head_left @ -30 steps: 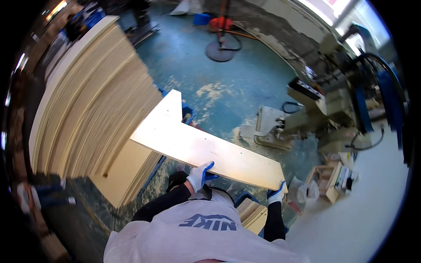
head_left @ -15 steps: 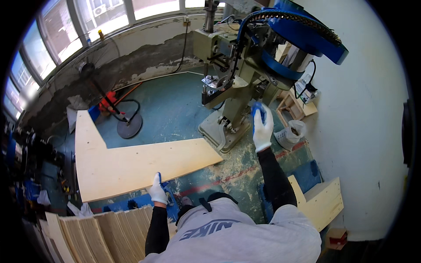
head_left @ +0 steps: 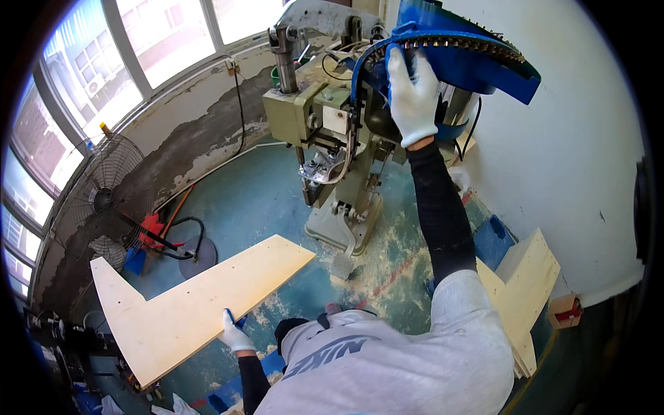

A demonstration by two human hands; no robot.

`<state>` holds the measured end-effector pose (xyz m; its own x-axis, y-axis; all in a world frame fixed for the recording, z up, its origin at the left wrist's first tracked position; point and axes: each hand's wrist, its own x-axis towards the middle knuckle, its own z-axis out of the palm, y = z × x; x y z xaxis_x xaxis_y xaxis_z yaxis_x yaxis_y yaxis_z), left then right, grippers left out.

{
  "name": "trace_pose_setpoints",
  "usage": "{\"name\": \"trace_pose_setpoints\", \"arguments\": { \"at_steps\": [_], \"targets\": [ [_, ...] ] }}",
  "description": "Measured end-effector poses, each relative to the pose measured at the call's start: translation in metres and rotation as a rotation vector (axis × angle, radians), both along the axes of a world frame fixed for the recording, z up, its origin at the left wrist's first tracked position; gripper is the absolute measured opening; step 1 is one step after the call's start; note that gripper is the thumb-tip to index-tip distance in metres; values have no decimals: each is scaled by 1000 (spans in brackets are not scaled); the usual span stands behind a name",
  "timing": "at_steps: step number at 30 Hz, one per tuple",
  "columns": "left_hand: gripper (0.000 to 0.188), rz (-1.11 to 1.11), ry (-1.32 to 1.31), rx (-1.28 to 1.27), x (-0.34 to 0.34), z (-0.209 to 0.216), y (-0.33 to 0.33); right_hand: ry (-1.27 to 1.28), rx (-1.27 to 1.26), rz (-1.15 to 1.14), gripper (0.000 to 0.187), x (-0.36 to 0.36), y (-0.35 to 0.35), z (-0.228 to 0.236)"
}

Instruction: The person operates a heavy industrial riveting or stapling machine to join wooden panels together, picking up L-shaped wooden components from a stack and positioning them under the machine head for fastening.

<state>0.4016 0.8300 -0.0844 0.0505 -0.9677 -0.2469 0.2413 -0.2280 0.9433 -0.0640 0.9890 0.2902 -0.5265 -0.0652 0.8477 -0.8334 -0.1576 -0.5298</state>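
Floor: blue-green and worn, with pale sawdust [head_left: 280,308] scattered on it and a red line [head_left: 387,287] running across near the person's feet.
Walls: cracked and partly stripped below the windows [head_left: 159,48] at left; plain and white [head_left: 567,138] at right.
Board: one pale, L-shaped wooden board [head_left: 194,311], held flat in front of the person and to the left, its long arm pointing toward the machine's foot, small dark holes in its face.
Left hand: white glove with blue fingertips [head_left: 237,335], at the board's near edge; its grip is clamped on that edge, thumb on the top face, the other fingers mostly hidden beneath.
Right hand: gloved alike [head_left: 413,97], raised high, fingers bent against the blue feeder [head_left: 484,77] by its row of metal pieces [head_left: 477,47]; whether this grip is apart or together on a piece cannot be told.
Machine: green-grey [head_left: 290,117], standing ahead of the person, a pedal [head_left: 342,266] at its base.
Fan: wire-caged [head_left: 104,197], at left beneath the windows, its round base [head_left: 198,259] on the floor.
Stack: more pale boards [head_left: 519,290] at right, just beside a blue support [head_left: 492,242].
Box: small, open, something red inside [head_left: 566,311], near the stack.
Clothing: grey shirt [head_left: 394,360], black sleeves [head_left: 443,214].
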Motion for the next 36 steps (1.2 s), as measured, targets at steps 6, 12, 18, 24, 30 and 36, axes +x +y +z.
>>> {"name": "trace_pose_setpoints", "arguments": {
  "at_steps": [6, 12, 18, 24, 30, 36],
  "targets": [
    [33, -111, 62, 4, -34, -14, -53, 19, -109, -4, 19, -3, -16, 0],
    [33, -350, 125, 0, -83, 10, -104, 74, -387, -315, 21, -5, -30, 10],
    [36, -580, 86, -77, -104, 32, -139, 9, -332, -455, 26, 1, -30, 9],
    [35, -740, 87, -79, -116, 17, -168, -73, -65, -239, 23, 6, -26, -4],
    [36, -793, 47, -176, -122, 18, -163, 28, -104, -403, 24, 0, -37, -12],
    [34, -792, 61, -72, -119, 8, -161, 35, -293, -359, 24, 4, -33, 1]
  ]
}}
